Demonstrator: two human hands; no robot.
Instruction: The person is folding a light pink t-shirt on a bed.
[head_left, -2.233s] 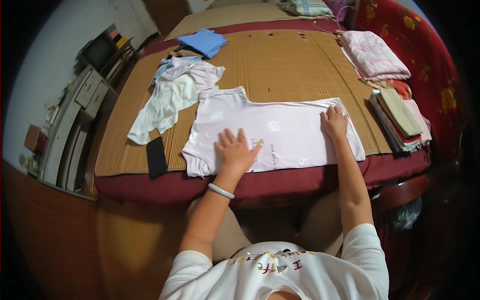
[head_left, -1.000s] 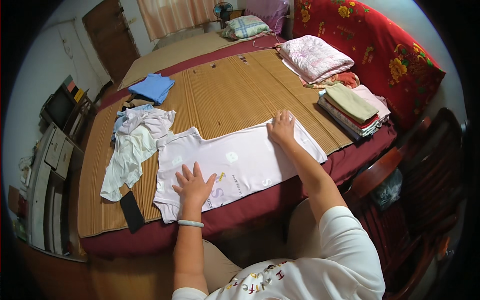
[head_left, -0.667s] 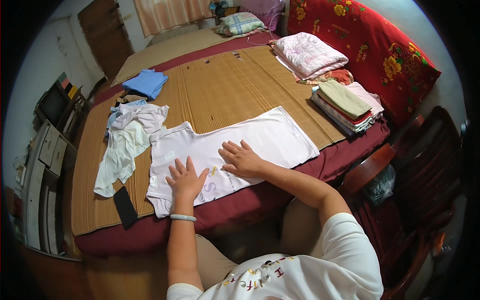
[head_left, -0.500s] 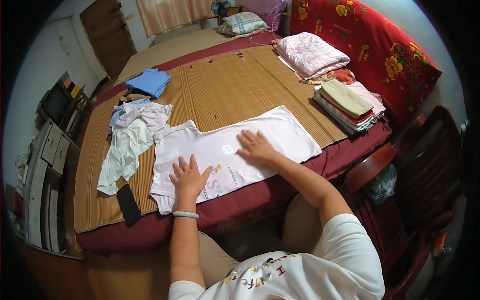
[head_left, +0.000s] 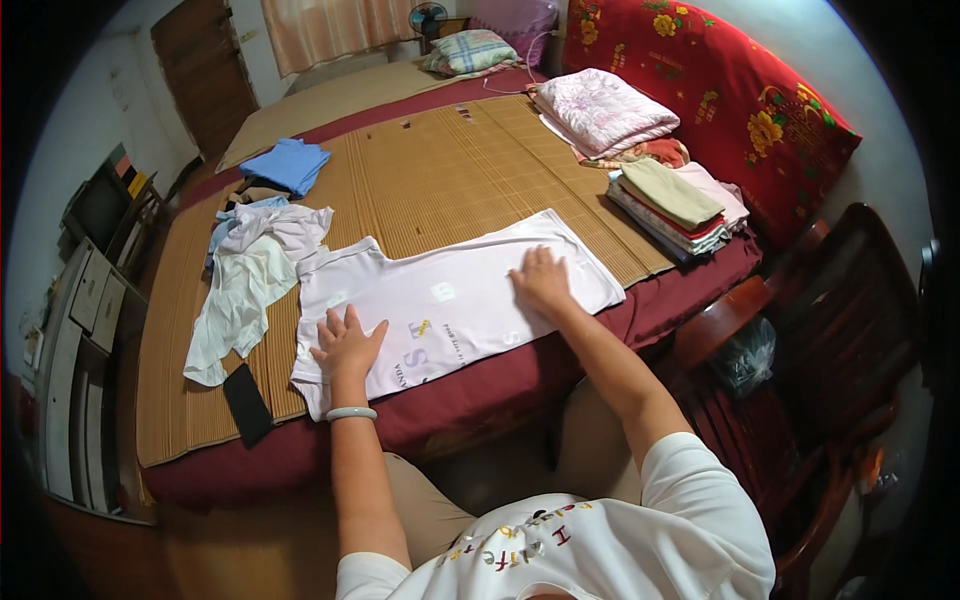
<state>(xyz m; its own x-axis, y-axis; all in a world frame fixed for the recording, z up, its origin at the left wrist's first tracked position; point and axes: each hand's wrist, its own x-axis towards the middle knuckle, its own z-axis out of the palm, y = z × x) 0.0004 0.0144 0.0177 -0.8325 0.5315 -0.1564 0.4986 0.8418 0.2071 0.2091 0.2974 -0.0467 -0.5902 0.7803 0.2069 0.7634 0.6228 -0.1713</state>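
Your left hand [head_left: 346, 352] and right hand [head_left: 543, 283] lie outspread, empty, on the flattened, unfolded shirt [head_left: 475, 310] (mat's [head_left: 450, 180] near edge); rumpled clothes [head_left: 248, 285] remain.

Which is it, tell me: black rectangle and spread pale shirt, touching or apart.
Apart; the head view shows brown mat between the black rectangle and the pale shirt.

Person's bare left hand [head_left: 347, 345]: palm down, fingers fanned, thumb out; bare left forearm [head_left: 362, 480] extended straight ahead. Bare right hand [head_left: 542, 280]: palm down, fingers forward; bare right forearm [head_left: 608, 357] slanting inward.
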